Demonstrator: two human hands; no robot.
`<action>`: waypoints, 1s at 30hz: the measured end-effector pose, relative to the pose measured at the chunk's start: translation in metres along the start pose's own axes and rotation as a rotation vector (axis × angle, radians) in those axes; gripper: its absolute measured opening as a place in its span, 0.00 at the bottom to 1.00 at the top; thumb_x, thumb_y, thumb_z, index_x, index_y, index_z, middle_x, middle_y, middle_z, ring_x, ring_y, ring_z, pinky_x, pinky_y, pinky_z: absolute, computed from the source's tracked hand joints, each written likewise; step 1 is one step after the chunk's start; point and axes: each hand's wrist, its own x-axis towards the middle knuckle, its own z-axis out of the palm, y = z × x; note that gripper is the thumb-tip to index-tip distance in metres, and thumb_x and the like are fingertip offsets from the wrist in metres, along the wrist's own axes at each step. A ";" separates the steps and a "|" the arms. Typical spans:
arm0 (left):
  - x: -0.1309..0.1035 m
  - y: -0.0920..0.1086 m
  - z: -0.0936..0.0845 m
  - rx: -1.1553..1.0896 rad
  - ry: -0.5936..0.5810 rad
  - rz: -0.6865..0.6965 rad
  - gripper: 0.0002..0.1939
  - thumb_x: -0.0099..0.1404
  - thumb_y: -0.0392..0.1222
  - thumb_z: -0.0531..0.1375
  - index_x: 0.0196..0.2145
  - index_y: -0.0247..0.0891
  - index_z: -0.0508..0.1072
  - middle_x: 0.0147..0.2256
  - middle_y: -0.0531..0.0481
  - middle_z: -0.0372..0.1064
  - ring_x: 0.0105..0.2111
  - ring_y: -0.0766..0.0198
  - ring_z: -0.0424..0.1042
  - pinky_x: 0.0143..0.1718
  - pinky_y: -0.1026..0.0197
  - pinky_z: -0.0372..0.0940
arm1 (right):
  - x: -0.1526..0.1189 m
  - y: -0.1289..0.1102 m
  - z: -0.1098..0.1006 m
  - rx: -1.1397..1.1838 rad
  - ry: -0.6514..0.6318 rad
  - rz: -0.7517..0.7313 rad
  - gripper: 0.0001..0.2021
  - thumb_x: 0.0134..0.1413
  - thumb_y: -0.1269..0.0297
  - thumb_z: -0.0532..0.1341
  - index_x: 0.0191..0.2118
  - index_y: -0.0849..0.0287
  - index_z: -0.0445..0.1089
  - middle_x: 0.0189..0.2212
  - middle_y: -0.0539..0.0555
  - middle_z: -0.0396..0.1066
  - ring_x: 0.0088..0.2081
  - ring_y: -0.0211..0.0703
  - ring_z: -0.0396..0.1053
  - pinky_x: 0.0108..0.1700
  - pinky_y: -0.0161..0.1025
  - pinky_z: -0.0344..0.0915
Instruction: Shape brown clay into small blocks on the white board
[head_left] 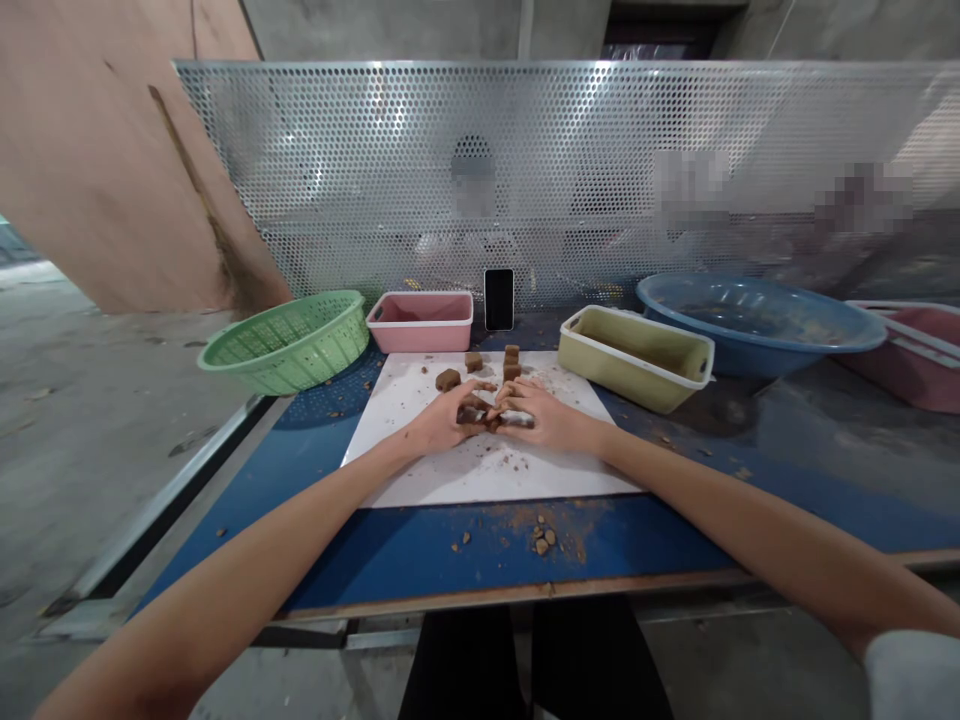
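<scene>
Over the middle of a white board [420, 480], my left hand [448, 415] and my right hand [541, 412] meet at the fingertips. Their curled fingers pinch a small brown clay lump [492, 424], which is mostly covered by the fingers. Just beyond my left hand lie a rounded brown clay piece [448, 380] and a blocky clay piece [473, 362]. A short stack of clay blocks [511, 362] stands behind my right hand. Brown crumbs are scattered over the board around both hands.
A green basket [300, 345], a pink bin [421, 335], an upright phone [499, 300], a yellow-green bin [630, 365] and a blue basin [750, 335] line the back of the blue table [337, 570]. Clay bits [544, 540] lie near its front edge. Behind rises a perforated metal panel [360, 180].
</scene>
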 end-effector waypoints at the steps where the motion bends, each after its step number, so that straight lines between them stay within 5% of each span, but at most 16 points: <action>1: 0.000 0.000 0.000 0.021 0.009 0.007 0.28 0.64 0.42 0.69 0.59 0.38 0.67 0.49 0.39 0.80 0.49 0.52 0.81 0.51 0.50 0.73 | -0.001 -0.004 -0.002 -0.052 0.008 0.010 0.14 0.72 0.51 0.60 0.53 0.53 0.72 0.53 0.59 0.72 0.57 0.55 0.67 0.63 0.58 0.59; 10: 0.001 -0.001 0.003 0.062 0.053 0.050 0.28 0.63 0.46 0.70 0.57 0.37 0.68 0.47 0.39 0.78 0.46 0.52 0.80 0.42 0.54 0.74 | 0.005 -0.024 -0.005 -0.449 -0.042 -0.054 0.22 0.75 0.49 0.53 0.59 0.59 0.71 0.57 0.66 0.72 0.54 0.63 0.62 0.56 0.60 0.57; 30: -0.001 0.000 0.003 0.091 0.050 0.030 0.27 0.64 0.45 0.69 0.57 0.38 0.68 0.47 0.41 0.79 0.45 0.53 0.80 0.48 0.51 0.74 | 0.006 -0.024 -0.001 -0.419 -0.062 -0.025 0.17 0.76 0.55 0.51 0.52 0.56 0.74 0.56 0.65 0.70 0.53 0.62 0.60 0.54 0.61 0.60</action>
